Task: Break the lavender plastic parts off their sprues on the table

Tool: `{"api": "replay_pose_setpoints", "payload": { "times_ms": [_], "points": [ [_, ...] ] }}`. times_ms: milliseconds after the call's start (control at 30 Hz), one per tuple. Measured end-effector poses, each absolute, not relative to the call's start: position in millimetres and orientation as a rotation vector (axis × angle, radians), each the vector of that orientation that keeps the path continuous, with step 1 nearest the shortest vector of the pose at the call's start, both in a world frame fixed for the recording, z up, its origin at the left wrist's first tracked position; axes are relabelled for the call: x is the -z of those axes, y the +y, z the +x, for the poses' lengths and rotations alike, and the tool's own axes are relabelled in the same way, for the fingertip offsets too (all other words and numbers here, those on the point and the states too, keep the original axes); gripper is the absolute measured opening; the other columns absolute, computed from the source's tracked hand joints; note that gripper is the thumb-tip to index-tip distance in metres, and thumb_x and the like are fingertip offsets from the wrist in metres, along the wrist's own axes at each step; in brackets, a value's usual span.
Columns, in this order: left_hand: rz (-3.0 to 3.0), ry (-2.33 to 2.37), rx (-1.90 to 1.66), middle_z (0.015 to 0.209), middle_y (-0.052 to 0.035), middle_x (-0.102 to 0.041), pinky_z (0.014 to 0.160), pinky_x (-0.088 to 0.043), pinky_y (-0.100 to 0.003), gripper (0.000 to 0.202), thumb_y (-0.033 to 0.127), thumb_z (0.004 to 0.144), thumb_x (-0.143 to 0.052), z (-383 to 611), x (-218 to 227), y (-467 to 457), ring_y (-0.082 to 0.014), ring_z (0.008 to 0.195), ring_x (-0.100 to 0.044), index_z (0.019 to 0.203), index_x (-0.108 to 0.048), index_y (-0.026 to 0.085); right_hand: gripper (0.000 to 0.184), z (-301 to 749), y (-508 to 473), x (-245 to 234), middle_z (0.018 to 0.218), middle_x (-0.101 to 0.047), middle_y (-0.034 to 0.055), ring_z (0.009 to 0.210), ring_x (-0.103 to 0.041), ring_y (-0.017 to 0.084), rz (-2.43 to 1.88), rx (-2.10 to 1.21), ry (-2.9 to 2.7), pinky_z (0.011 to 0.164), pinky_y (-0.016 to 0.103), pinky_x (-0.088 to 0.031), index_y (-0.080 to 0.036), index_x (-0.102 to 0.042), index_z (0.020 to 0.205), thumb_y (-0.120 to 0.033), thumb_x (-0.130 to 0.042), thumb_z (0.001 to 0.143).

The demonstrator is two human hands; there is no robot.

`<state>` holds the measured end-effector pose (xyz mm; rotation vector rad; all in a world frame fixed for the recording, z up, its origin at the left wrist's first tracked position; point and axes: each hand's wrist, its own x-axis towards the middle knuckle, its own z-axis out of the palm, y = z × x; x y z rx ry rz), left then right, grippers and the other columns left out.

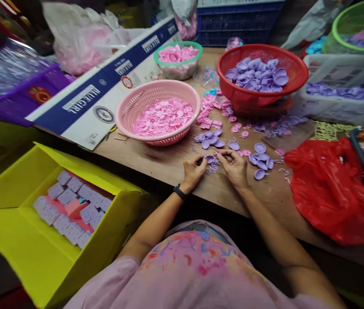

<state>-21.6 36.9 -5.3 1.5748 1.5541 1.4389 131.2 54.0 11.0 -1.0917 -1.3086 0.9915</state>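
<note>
My left hand [195, 170] pinches a small purple oval plastic piece [209, 159] just above the worktable [156, 165]. Close beside it, the fingers of my right hand [233, 166] are pressed together on something small and thin, possibly a purple hook-shaped strip; it is too small to name surely. Below the fingertips lies a little heap of thin curly purple bits [213, 167]. Several purple oval pieces [208, 139] lie beyond my left hand, and another group of purple oval pieces [261, 159] is scattered right of my right hand.
A pink basket [125, 107] of pink pieces and a red colander [265, 101] of purple pieces stand behind. A red plastic bag [332, 189] lies at the right. Down left is an open yellow box [4, 244] of packed pieces. A printed cardboard sheet [82, 109] leans at the left.
</note>
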Motion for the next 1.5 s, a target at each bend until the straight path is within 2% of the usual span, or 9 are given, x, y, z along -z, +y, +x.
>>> {"api": "replay_pose_setpoints", "payload": {
  "times_ms": [133,333,567,833,1500],
  "points": [
    [1.608,1.504,-1.497,0.086,-0.0039,-0.078,0.069,-0.053,-0.024,0.013,0.022,0.088,-0.065,-22.2,5.9,38.5,-0.0128,0.073,-0.069,0.091,-0.077,0.018,0.020,128.1,50.7,-12.8,0.102,-0.075,0.0069,0.090,-0.072,0.019,-1.076,-0.890,-1.400,0.088,0.036,-0.060,-0.020,-0.069,0.092,-0.039,-0.071,0.088],
    [1.648,1.572,-1.458,0.082,-0.0031,-0.076,0.064,-0.049,-0.023,0.013,0.021,0.087,-0.065,-21.5,3.8,37.4,-0.0116,0.068,-0.065,0.088,-0.077,0.018,0.010,123.4,42.1,-23.8,0.085,-0.070,0.0028,0.078,-0.062,0.017,-1.111,-0.556,-1.642,0.073,0.032,-0.052,-0.021,-0.069,0.084,-0.030,-0.068,0.090],
    [1.703,1.562,-1.426,0.079,-0.0035,-0.074,0.062,-0.047,-0.024,0.014,0.022,0.087,-0.062,-20.6,3.4,35.8,-0.0118,0.065,-0.062,0.086,-0.075,0.018,0.012,120.0,42.4,-16.2,0.086,-0.072,0.0035,0.083,-0.064,0.021,-1.128,-0.488,-1.719,0.081,0.037,-0.051,-0.023,-0.068,0.083,-0.032,-0.067,0.091],
    [1.803,1.621,-1.392,0.082,-0.0041,-0.074,0.068,-0.050,-0.025,0.013,0.020,0.087,-0.062,-20.2,5.4,35.7,-0.0135,0.070,-0.065,0.089,-0.075,0.018,0.014,120.6,42.1,-15.1,0.084,-0.071,0.0036,0.085,-0.065,0.022,-1.140,-0.474,-1.737,0.082,0.038,-0.051,-0.023,-0.067,0.080,-0.031,-0.066,0.092],
    [1.851,1.633,-1.321,0.083,-0.0040,-0.073,0.072,-0.050,-0.026,0.012,0.017,0.087,-0.063,-21.2,7.5,37.0,-0.0148,0.074,-0.065,0.090,-0.074,0.019,0.015,122.7,44.3,-14.2,0.084,-0.071,0.0036,0.085,-0.064,0.021,-1.130,-0.499,-1.770,0.083,0.038,-0.051,-0.023,-0.066,0.079,-0.031,-0.066,0.092]
  ]
}}
